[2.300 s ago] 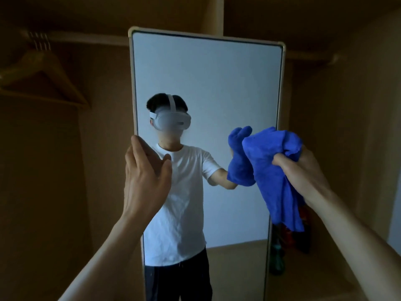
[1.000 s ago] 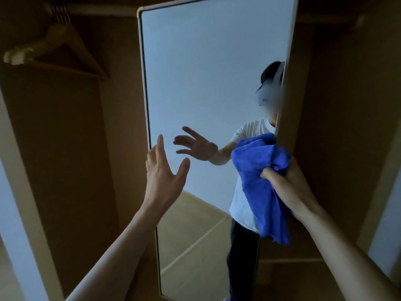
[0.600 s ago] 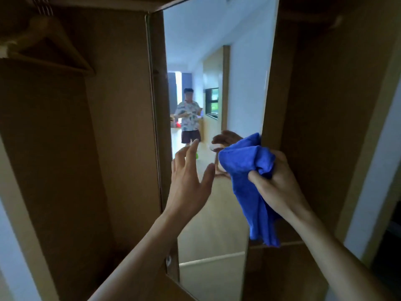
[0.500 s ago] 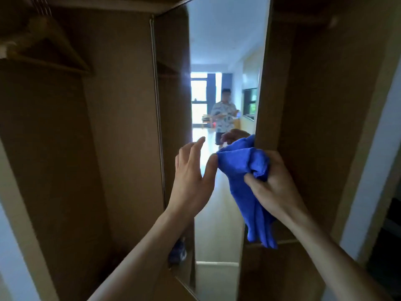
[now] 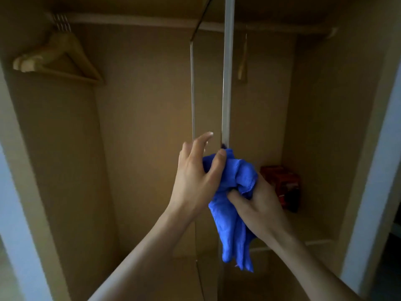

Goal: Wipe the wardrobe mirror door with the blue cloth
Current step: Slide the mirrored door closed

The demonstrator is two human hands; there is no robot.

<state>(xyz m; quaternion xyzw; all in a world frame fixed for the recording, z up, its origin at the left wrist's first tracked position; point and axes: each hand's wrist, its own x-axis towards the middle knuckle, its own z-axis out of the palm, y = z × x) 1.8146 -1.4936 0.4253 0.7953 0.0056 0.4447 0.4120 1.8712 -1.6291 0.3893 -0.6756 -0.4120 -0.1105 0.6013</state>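
While right hand (image 5: 260, 205) grips blue cloth (image 5: 230, 224), left hand (image 5: 195, 177) spread, thumb touching it.

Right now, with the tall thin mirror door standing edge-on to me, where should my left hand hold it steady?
I would pinch the pale front edge of the mirror door above the blue cloth, coming from the left: thumb on the edge, fingers flat on the glass. That narrow strip faces you; the left hand is beside it.
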